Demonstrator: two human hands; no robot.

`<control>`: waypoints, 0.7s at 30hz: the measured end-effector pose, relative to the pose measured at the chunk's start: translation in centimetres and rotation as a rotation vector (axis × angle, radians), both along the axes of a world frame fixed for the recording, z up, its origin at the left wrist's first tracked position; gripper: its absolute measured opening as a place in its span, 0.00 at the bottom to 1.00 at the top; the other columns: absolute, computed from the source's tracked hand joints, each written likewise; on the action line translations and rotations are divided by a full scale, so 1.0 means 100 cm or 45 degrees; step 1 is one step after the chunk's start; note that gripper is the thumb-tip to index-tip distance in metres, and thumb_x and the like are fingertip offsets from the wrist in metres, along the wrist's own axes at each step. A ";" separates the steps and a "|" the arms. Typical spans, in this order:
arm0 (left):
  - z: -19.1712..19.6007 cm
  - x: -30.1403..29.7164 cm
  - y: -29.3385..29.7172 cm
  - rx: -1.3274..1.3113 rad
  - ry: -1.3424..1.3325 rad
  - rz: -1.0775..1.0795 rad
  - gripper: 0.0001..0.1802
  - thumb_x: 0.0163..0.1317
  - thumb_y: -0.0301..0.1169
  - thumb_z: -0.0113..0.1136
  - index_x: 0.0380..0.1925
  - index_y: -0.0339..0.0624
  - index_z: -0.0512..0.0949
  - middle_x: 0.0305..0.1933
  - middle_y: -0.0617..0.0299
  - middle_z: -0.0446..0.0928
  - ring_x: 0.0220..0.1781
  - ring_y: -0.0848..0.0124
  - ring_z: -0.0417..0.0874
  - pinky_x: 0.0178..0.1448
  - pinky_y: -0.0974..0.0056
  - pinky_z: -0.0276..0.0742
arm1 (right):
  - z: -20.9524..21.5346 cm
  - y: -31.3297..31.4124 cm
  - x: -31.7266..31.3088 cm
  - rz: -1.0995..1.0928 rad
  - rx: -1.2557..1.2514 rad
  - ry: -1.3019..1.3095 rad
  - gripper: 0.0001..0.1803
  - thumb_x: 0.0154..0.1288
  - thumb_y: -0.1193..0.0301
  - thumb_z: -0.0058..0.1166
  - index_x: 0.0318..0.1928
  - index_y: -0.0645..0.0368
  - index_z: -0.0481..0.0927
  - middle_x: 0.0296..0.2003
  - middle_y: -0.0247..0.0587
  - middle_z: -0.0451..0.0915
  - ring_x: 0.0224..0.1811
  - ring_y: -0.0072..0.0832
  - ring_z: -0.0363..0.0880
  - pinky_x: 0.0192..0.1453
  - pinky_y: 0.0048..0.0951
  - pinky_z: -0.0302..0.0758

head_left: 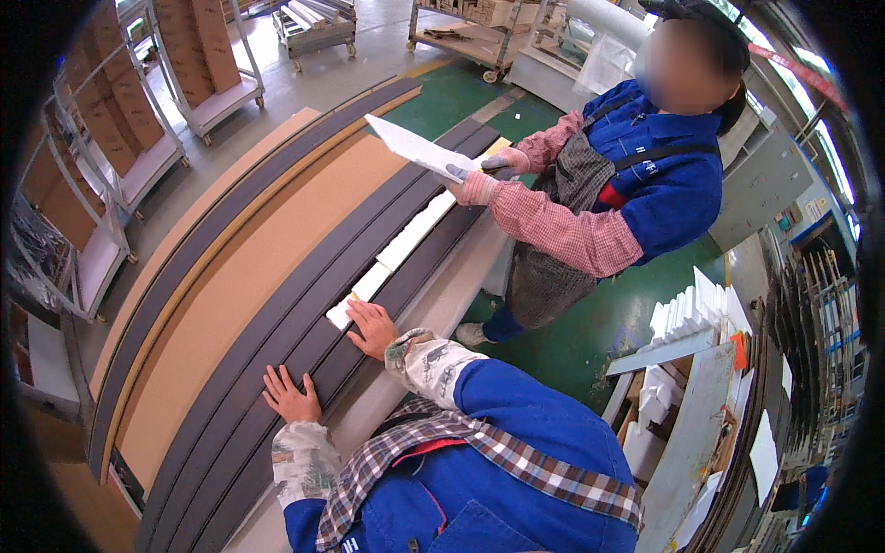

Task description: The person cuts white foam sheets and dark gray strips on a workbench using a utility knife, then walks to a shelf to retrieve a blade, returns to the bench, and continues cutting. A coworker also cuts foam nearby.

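Head view, writing first: there are small white marks on the chest of the co-worker's blue jacket (682, 198), and dark printing on the tall brown cardboard sheets (198, 46) standing on a cart, off past the far left of the panel. Both too tiny for me to make out, tbh.

The panel I mean is the long dark grey ribbed panel (304, 336). Its long axis runs diagonally, near end at lower left, far end up by the co-worker, and the fisheye bows it. The white foam-like strip (406, 238) lies on it lengthwise, in pieces end to end, so same axis, pointing at the co-worker.

Left grip (292, 394) is released, fingers spread flat on the panel just short of the strip's near end. Right grip (372, 330) isn't clenched either: fingertips rest on the strip's near end.

Left of the panel there's a wide tan board (249, 295). Co-worker stands to the right of the panel's far end, gloved hands holding a flat white sheet (415, 149) above it.
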State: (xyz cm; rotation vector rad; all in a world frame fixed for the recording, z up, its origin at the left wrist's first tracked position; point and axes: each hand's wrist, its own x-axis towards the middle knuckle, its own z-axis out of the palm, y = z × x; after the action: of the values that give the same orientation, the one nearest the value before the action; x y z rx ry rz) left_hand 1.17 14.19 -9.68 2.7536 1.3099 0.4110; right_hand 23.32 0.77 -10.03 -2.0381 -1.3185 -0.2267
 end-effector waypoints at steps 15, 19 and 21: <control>-0.001 0.000 -0.001 -0.023 0.011 0.004 0.33 0.67 0.51 0.45 0.66 0.45 0.62 0.75 0.57 0.50 0.76 0.58 0.48 0.75 0.48 0.40 | 0.001 -0.001 0.001 0.009 0.023 0.014 0.28 0.60 0.63 0.56 0.59 0.60 0.69 0.64 0.47 0.64 0.67 0.41 0.60 0.68 0.41 0.56; -0.002 0.001 -0.001 0.013 -0.037 -0.003 0.32 0.66 0.50 0.48 0.64 0.43 0.64 0.74 0.55 0.53 0.75 0.56 0.51 0.74 0.46 0.44 | -0.001 0.000 0.001 0.001 -0.009 -0.019 0.28 0.59 0.62 0.55 0.58 0.61 0.69 0.64 0.48 0.64 0.68 0.40 0.59 0.68 0.42 0.56; -0.002 0.001 -0.001 0.030 -0.057 -0.011 0.32 0.66 0.50 0.48 0.64 0.43 0.65 0.74 0.55 0.53 0.75 0.56 0.51 0.74 0.46 0.44 | -0.002 0.000 0.000 -0.005 -0.028 -0.026 0.28 0.60 0.61 0.55 0.59 0.61 0.69 0.64 0.47 0.64 0.68 0.40 0.59 0.68 0.41 0.56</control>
State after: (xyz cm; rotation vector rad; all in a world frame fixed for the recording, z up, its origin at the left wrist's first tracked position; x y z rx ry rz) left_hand 1.28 14.09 -9.89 2.7512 1.2910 0.4879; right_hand 23.36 0.75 -10.20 -2.0622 -1.3349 -0.2360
